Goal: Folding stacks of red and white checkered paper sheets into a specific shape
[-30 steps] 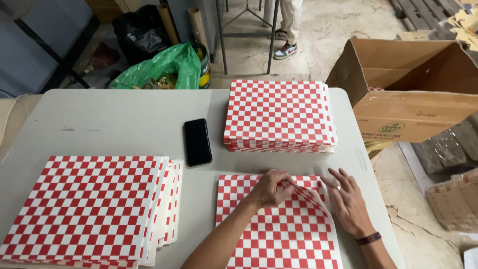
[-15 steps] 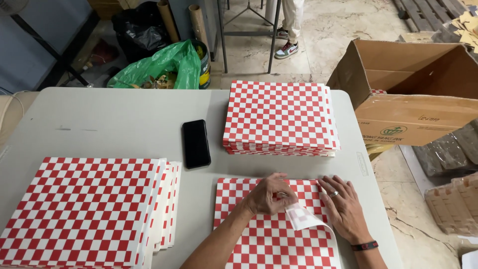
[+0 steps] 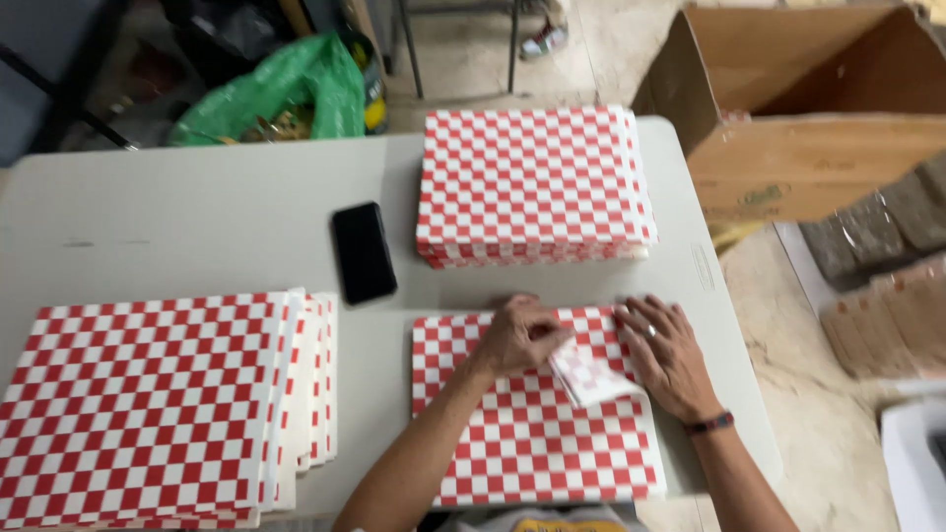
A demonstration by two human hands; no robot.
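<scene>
The left hand (image 3: 520, 335) is closed in a loose fist and pinches the folded corner of a red and white checkered paper sheet (image 3: 537, 433), which lies flat on the grey bench (image 3: 197, 217) directly in front of the person. The folded corner (image 3: 594, 372) is turned over toward the middle of the sheet and shows its paler back side. The right hand (image 3: 668, 357) lies with spread fingers, palm down, on the upper right part of the same sheet, just beside the folded corner; it grips nothing, and a dark band is around its wrist. Behind this sheet, near the far edge of the bench, a thick stack of checkered sheets (image 3: 532, 182) stands apart from it. On the left side of the bench there is another, wider pile of checkered sheets (image 3: 158, 404), its layers a little shifted. A black phone (image 3: 364, 251) lies face down between the two piles. To the right of the bench an open cardboard box (image 3: 808, 108) stands on the floor, and a green plastic bag (image 3: 286, 89) is behind the bench.
</scene>
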